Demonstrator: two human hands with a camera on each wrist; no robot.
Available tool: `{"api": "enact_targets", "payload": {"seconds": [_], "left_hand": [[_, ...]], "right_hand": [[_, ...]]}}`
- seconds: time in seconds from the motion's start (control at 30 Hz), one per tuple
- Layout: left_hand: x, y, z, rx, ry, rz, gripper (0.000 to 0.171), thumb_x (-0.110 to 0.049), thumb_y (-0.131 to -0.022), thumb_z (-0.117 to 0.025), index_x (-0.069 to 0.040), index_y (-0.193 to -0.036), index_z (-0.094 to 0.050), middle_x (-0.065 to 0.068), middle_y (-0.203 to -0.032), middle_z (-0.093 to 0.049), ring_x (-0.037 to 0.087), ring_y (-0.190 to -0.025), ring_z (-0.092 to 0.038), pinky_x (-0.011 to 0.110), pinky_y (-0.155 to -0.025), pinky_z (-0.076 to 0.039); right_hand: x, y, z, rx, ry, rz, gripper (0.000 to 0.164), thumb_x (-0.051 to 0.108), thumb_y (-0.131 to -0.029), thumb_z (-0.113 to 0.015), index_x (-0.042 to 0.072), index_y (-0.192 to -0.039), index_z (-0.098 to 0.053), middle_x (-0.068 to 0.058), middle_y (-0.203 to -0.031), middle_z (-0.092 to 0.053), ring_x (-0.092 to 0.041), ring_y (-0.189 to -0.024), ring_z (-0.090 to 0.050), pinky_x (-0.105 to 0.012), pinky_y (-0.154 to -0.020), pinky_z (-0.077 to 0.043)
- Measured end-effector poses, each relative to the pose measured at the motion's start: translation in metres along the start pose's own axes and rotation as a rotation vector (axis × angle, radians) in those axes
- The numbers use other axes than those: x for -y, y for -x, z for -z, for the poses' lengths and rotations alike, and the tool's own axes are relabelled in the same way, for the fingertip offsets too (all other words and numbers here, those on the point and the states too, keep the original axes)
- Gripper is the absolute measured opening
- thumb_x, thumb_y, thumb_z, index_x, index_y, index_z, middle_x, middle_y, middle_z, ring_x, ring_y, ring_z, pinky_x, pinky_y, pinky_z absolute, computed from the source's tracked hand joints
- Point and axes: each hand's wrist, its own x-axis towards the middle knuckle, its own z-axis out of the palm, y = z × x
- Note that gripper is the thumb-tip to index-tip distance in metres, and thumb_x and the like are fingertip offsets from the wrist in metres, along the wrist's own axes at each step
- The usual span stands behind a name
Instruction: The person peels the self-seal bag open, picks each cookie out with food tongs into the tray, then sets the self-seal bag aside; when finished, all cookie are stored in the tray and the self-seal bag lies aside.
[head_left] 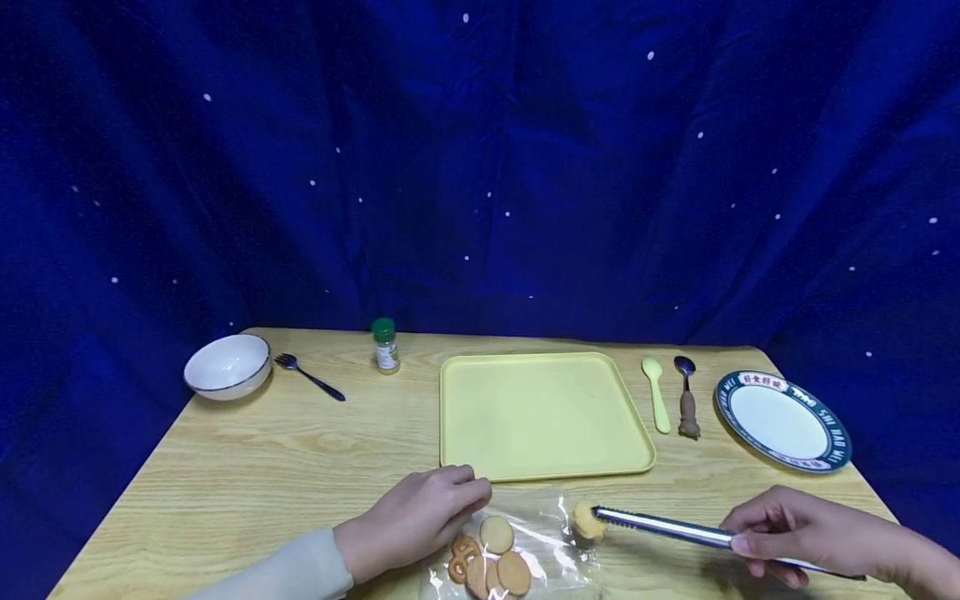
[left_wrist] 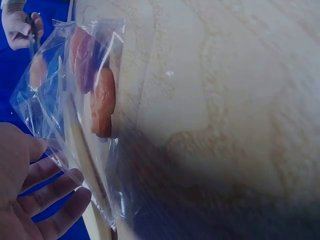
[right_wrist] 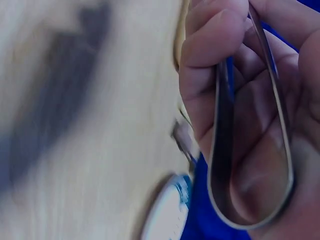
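Note:
A clear plastic bag [head_left: 543,533] with cookies [head_left: 513,573] and pretzel-shaped biscuits [head_left: 463,550] lies at the table's front. My left hand [head_left: 423,521] grips the bag's edge; in the left wrist view the raised film passes by its fingers [left_wrist: 60,192]. Metal tongs [head_left: 663,525] are held in my right hand [head_left: 806,533], their bent end lying in the palm in the right wrist view. A pale round cookie [head_left: 587,521] is pinched at the tips of the tongs, by the bag's right side.
Behind the bag lies a yellow tray [head_left: 540,417]. A green spoon [head_left: 656,396], a dark spoon with a brown handle [head_left: 687,400] and a plate [head_left: 783,421] are to its right. Leftward are a seasoning jar [head_left: 386,346], a fork [head_left: 311,377] and a white bowl [head_left: 228,367].

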Motion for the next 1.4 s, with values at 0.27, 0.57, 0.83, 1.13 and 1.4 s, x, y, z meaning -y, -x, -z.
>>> {"api": "enact_targets", "payload": {"seconds": [0.27,0.57,0.83,1.13,1.4], "left_hand": [[0.002,0.001,0.003,0.002,-0.011,0.002,0.004,-0.02,-0.096,-0.058,-0.021,-0.092,-0.058,-0.014,-0.077,-0.048,-0.003,-0.065,-0.042,0.012,-0.054,-0.036],[-0.001,-0.001,0.002,0.008,-0.014,-0.001,0.004,-0.021,-0.096,-0.059,-0.022,-0.093,-0.057,-0.013,-0.079,-0.049,-0.003,-0.067,-0.043,0.012,-0.055,-0.037],[-0.004,-0.003,0.006,0.017,-0.018,0.008,0.004,-0.02,-0.096,-0.059,-0.021,-0.092,-0.058,-0.012,-0.078,-0.049,-0.002,-0.066,-0.042,0.012,-0.055,-0.037],[-0.003,-0.001,0.003,0.005,-0.023,0.004,0.004,-0.02,-0.096,-0.058,-0.021,-0.092,-0.057,-0.012,-0.078,-0.049,-0.003,-0.066,-0.042,0.011,-0.053,-0.036],[-0.002,0.001,0.003,-0.006,-0.064,-0.006,0.005,-0.021,-0.095,-0.059,-0.022,-0.092,-0.056,-0.012,-0.079,-0.05,-0.001,-0.067,-0.046,0.015,-0.054,-0.039]], "right_hand": [[0.01,-0.003,0.038,-0.131,0.202,0.094,0.033,-0.012,-0.097,-0.035,0.004,-0.109,-0.061,-0.019,-0.071,-0.052,-0.03,-0.049,-0.045,-0.026,-0.04,-0.042],[0.028,-0.093,0.043,-0.382,0.48,-0.012,0.015,0.011,-0.1,-0.051,0.003,-0.096,-0.063,-0.001,-0.069,-0.06,-0.001,-0.05,-0.05,-0.026,-0.04,-0.043],[0.033,-0.172,0.034,-0.666,1.077,-0.109,0.014,0.021,-0.097,-0.057,0.012,-0.088,-0.063,0.003,-0.07,-0.057,-0.004,-0.058,-0.048,-0.027,-0.058,-0.041],[0.018,-0.21,0.019,-0.779,1.61,-0.159,0.01,0.012,-0.091,-0.065,0.008,-0.093,-0.055,-0.002,-0.079,-0.06,-0.017,-0.067,-0.057,-0.029,-0.051,-0.051],[0.012,-0.21,0.004,-0.751,1.782,-0.073,0.021,0.001,-0.085,-0.066,0.003,-0.105,-0.057,-0.005,-0.089,-0.065,-0.018,-0.071,-0.06,-0.027,-0.054,-0.051]]}}
